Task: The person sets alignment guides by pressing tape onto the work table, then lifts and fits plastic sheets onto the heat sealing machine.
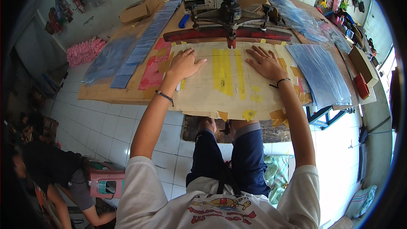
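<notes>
My left hand (185, 62) lies flat, fingers spread, on the left part of a tan work board (212, 97) patched with yellow tape strips (227, 72). My right hand (265, 61) lies flat on the board's right part. Whether a thin clear sheet lies under my palms I cannot tell. Just beyond my fingertips runs the red bar (203, 34) of a press machine (229, 15), with its dark arm centred between my hands. Both wrists wear thin dark bands.
Stacks of bluish clear plastic sheets lie to the right (320, 74) and to the left (142, 44) on the wooden table (106, 93). A cardboard box (140, 10) sits at the far left. A pile of pink packs (85, 51) lies on the tiled floor. Another person (51, 171) crouches at the lower left beside a pink stool (106, 182).
</notes>
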Demonstrator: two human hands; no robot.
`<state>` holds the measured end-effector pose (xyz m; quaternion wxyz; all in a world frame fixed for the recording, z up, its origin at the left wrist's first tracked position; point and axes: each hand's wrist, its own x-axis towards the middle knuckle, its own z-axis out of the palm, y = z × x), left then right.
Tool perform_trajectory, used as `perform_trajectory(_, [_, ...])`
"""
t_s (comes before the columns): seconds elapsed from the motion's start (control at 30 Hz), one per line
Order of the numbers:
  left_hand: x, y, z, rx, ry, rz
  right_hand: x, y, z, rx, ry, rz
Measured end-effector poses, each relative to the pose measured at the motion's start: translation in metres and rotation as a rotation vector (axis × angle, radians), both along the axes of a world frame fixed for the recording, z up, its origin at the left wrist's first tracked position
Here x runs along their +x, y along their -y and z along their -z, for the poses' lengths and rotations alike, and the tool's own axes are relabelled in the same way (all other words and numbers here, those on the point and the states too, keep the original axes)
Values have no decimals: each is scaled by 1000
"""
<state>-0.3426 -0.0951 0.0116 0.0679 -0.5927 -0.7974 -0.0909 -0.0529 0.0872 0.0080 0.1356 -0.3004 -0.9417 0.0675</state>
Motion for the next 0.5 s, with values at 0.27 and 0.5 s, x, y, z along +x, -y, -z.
perform_trajectory(0.27, [10, 10, -3, -34, -136, 151, 31, 31, 0, 46, 13, -29])
perform_trajectory(0.5, [95, 68, -37, -155, 223, 314, 100, 111, -35, 161, 247, 250])
